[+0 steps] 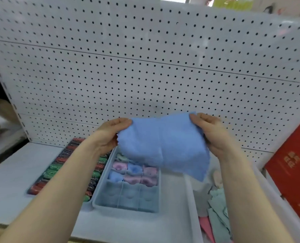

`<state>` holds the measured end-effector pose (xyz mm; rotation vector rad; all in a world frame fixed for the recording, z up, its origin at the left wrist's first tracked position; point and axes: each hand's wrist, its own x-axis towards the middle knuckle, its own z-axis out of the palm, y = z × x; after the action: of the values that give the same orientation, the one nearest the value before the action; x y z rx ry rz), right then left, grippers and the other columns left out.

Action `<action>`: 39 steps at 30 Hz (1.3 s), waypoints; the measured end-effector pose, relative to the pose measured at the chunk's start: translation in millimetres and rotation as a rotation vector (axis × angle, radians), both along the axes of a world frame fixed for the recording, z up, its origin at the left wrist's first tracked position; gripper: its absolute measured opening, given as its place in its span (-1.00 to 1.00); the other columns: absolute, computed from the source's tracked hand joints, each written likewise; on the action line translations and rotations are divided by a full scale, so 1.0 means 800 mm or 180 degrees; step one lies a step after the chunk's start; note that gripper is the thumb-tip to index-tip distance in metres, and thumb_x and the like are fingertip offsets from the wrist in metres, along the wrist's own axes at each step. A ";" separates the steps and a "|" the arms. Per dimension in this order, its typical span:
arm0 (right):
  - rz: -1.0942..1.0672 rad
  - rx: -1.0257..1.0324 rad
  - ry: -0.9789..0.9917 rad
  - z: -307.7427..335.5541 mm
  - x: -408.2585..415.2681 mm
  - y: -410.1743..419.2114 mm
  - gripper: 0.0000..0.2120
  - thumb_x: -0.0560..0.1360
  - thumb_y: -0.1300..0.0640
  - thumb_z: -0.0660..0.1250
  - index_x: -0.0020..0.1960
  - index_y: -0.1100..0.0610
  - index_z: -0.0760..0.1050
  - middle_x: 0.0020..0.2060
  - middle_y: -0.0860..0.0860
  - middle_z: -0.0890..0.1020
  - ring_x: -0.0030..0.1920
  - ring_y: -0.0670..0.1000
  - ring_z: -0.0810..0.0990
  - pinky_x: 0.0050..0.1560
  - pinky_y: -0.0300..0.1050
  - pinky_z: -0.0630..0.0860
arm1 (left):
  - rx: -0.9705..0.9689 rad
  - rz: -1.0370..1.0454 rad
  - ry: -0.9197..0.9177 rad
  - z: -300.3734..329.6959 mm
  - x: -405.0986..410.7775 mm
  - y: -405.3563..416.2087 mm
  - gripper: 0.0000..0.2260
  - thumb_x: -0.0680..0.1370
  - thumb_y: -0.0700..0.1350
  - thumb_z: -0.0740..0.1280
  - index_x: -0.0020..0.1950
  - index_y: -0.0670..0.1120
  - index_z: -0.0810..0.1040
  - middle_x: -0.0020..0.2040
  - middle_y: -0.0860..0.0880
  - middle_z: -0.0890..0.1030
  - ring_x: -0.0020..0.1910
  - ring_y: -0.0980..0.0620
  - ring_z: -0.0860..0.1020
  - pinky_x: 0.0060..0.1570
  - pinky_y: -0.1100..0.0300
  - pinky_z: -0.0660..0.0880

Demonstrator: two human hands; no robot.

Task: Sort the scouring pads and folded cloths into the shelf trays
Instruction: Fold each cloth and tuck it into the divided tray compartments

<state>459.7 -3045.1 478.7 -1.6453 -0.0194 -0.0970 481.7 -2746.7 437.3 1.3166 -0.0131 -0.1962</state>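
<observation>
We see the left hand (110,133) and right hand (209,131) each pinching a top corner of a blue cloth (161,146), held spread above the divided tray (128,199) of rolled cloths. Gold lettering on the red box (293,165) is unreadable. White shelf (12,181), pegboard (145,67) behind.
</observation>
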 end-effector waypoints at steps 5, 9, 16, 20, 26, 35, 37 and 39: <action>-0.0590 -0.0698 -0.0155 -0.025 0.010 0.058 -0.56 0.59 0.06 0.26 -0.35 0.17 0.15 -0.36 0.10 0.20 -0.27 0.09 0.16 -0.20 -0.02 0.15 | 0.0378 0.0878 -0.0140 -0.016 0.004 -0.033 -0.96 0.50 -0.24 0.44 -0.07 -0.16 0.62 -0.21 -0.08 0.59 -0.35 0.04 0.55 -0.36 0.26 0.52; -0.0130 -0.0633 -0.0220 -0.037 0.000 0.104 -0.57 0.63 0.04 0.19 -0.13 0.44 0.43 -0.33 0.16 0.47 -0.28 0.04 0.38 -0.15 0.00 0.40 | 0.0608 0.0713 -0.0718 -0.004 -0.008 -0.070 -0.89 0.49 -0.24 0.44 -0.01 -0.09 0.59 -0.21 -0.04 0.67 -0.23 0.06 0.68 -0.23 0.22 0.61; 0.0297 -0.0879 -0.0523 -0.051 -0.011 0.109 -0.89 0.52 0.15 0.39 0.00 0.16 0.64 -0.16 0.05 0.72 -0.13 -0.08 0.66 -0.08 -0.19 0.58 | 0.0655 0.0510 -0.0929 0.002 -0.012 -0.083 -0.83 0.62 -0.06 0.25 0.12 -0.03 0.61 -0.02 -0.06 0.70 -0.08 0.04 0.70 -0.10 0.19 0.61; 0.0124 -0.0853 -0.0561 -0.056 -0.004 0.093 -0.85 0.55 0.30 0.27 -0.07 0.40 0.54 -0.31 0.36 0.51 -0.25 0.03 0.36 -0.18 -0.06 0.31 | 0.0770 0.0533 -0.1104 -0.002 -0.019 -0.077 -0.78 0.62 -0.22 0.23 0.21 -0.05 0.56 -0.13 0.02 0.71 -0.13 0.04 0.69 -0.13 0.23 0.59; 0.1119 -0.0230 -0.0467 -0.033 -0.012 0.069 -0.80 0.54 0.23 0.30 0.01 0.06 0.70 -0.19 0.03 0.68 -0.18 -0.01 0.60 -0.07 -0.17 0.56 | 0.1404 0.0136 -0.0331 -0.006 -0.020 -0.053 -0.21 0.36 0.38 0.37 0.50 0.07 0.28 0.34 0.11 0.44 0.30 0.11 0.43 0.31 0.10 0.36; 0.1187 -0.0123 -0.0227 -0.031 -0.014 0.052 -0.77 0.50 0.07 0.34 0.12 0.02 0.66 0.01 0.00 0.71 0.00 -0.02 0.66 0.03 -0.16 0.60 | 0.0095 -0.0102 -0.0241 -0.009 -0.032 -0.057 -0.69 0.42 -0.08 0.52 0.11 -0.14 0.63 0.01 -0.08 0.71 0.00 -0.07 0.68 -0.13 0.12 0.61; 0.0940 -0.0279 -0.0274 -0.038 -0.017 0.058 -0.80 0.49 0.09 0.43 0.10 0.07 0.65 -0.02 0.02 0.73 -0.01 -0.02 0.69 -0.01 -0.19 0.60 | 0.0051 0.0086 -0.0310 -0.008 -0.032 -0.059 -0.76 0.45 -0.16 0.50 0.08 -0.18 0.63 -0.02 -0.10 0.72 -0.05 -0.09 0.69 -0.18 0.13 0.62; 0.0558 -0.0209 -0.0370 -0.041 -0.017 0.061 -0.90 0.50 0.23 0.44 0.01 0.15 0.64 -0.15 0.00 0.73 -0.15 -0.06 0.68 -0.11 -0.20 0.60 | 0.0139 0.0133 -0.0444 -0.007 -0.034 -0.059 -0.84 0.47 -0.18 0.48 0.03 -0.17 0.64 -0.05 -0.09 0.72 -0.10 -0.05 0.69 -0.19 0.13 0.61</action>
<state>446.1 -2996.7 445.7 -1.6944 -0.2575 -0.0583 454.2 -2793.9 431.6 1.3709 -0.0998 -0.0692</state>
